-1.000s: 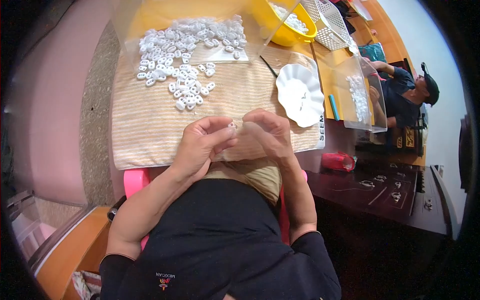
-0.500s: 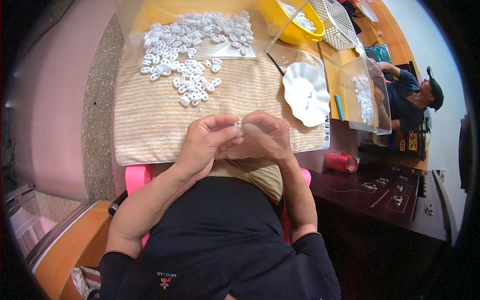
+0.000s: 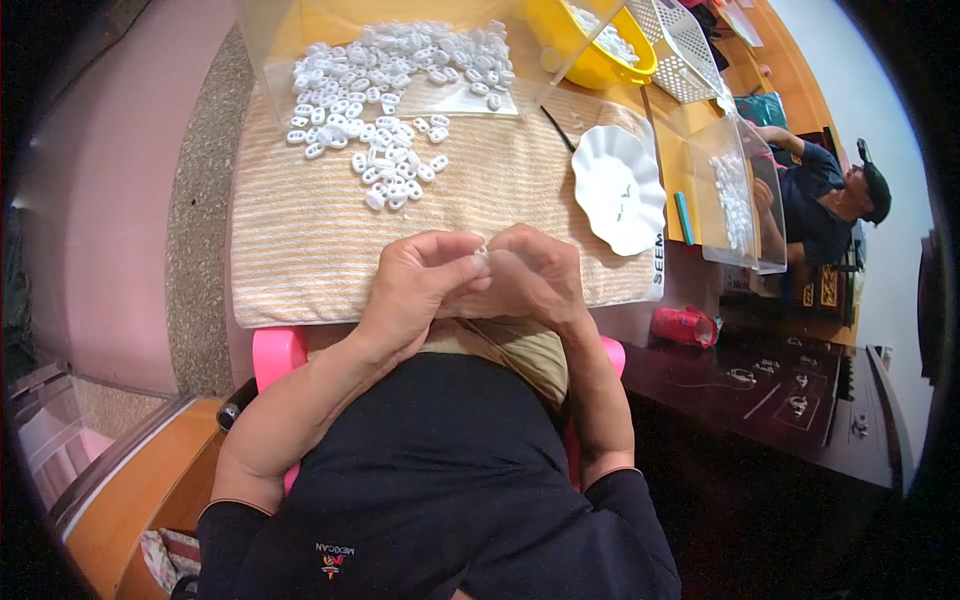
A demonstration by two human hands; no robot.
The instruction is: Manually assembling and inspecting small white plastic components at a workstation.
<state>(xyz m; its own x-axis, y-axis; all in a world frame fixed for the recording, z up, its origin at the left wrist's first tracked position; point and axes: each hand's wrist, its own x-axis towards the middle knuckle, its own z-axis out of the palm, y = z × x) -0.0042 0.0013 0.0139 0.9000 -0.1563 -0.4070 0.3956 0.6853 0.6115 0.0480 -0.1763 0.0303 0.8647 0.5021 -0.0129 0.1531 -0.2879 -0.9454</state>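
Pinched tight between both sets of fingertips, left hand (image 3: 420, 285) at 9 o'clock and right hand (image 3: 530, 275) at 3 o'clock: one tiny white piece (image 3: 481, 254), too small to tell its long way, with the white pile (image 3: 395, 165) far off at 11 o'clock on the striped worktop (image 3: 300, 250).

The tiny white piece (image 3: 481, 250) pinched between the fingers (image 3: 462, 262) of both hands was too small to make out. Beyond the striped beige towel (image 3: 300, 240), the yellow plastic bowl (image 3: 585, 55) and clear plastic sheet (image 3: 300, 30) were cut off by the top edge.
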